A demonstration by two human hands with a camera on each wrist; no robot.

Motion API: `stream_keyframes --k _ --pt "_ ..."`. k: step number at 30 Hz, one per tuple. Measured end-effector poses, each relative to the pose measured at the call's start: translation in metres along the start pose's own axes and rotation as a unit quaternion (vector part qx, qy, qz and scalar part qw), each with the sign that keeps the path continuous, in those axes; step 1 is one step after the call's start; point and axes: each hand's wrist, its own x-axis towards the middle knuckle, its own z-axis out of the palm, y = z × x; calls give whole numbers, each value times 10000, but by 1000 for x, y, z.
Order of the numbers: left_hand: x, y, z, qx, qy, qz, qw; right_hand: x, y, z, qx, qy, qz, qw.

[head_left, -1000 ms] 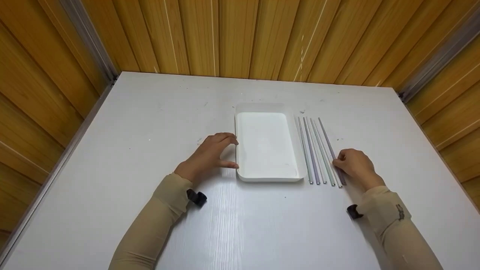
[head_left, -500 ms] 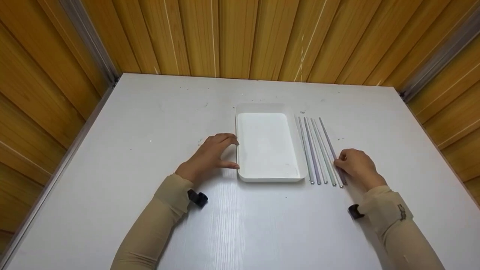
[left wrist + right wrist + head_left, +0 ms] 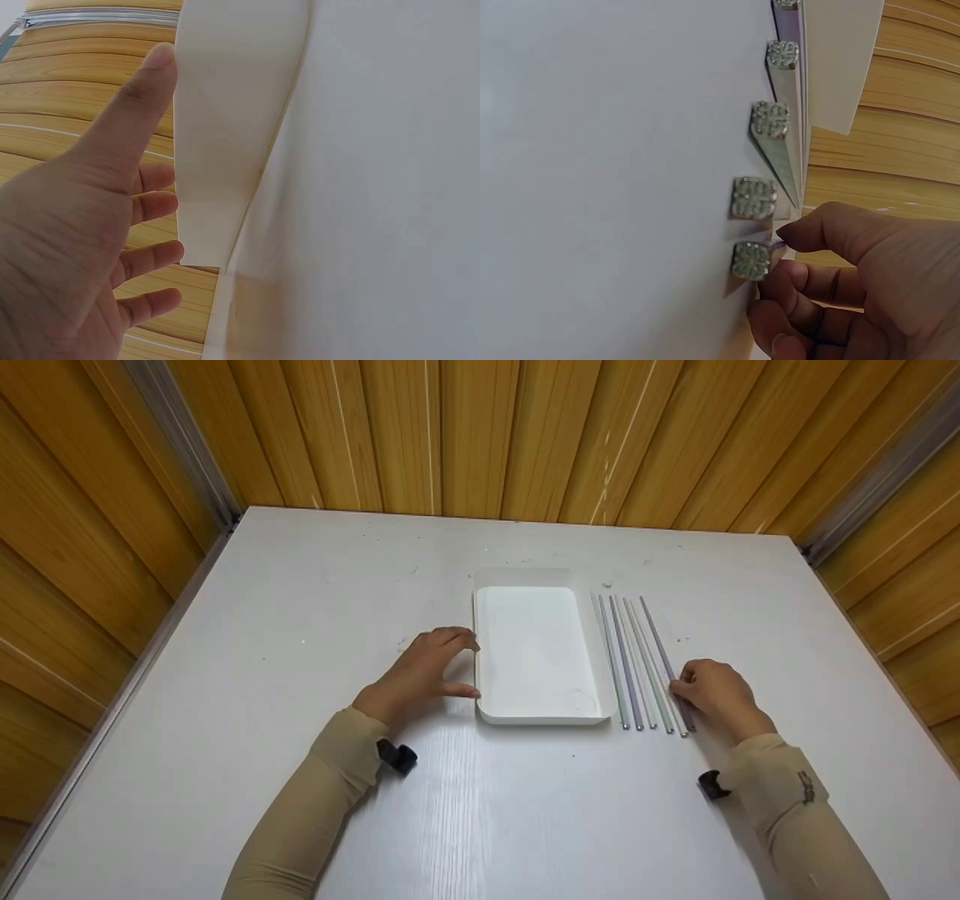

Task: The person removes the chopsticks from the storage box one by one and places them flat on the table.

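Note:
A shallow white rectangular tray (image 3: 547,720) lies on the table. My left hand (image 3: 420,667) is beside its left wall, thumb and fingers spread, and in the left wrist view the thumb tip and some fingertips touch the tray's wall (image 3: 225,135). To the right of the tray lie several slim pastel chopsticks (image 3: 625,660) in a row, glittery square ends towards me. At the row's right end, my right hand (image 3: 716,694) pinches a purple chopstick (image 3: 660,649) between thumb and fingers near its glittery end (image 3: 751,260). That chopstick leans at a slant, close to its neighbour at the near end.
The white table (image 3: 495,810) stretches around the tray, with small marks and specks on it. Wood-patterned panels (image 3: 480,435) rise behind and at both sides. Black wrist mounts (image 3: 397,757) sit on both sleeves.
The view shifts very slightly. Both hands, the tray and the chopsticks keep the same positions relative to one another.

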Motion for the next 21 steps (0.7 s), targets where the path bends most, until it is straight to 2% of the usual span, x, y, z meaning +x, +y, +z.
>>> stream_keyframes --k 12,21 --pt "0 -2 1 -17 -13 -42 10000 2 0 -1 -5 59 -83 9999" --pt "3 -2 2 56 87 113 9999 1 2 -1 126 180 87 9997"
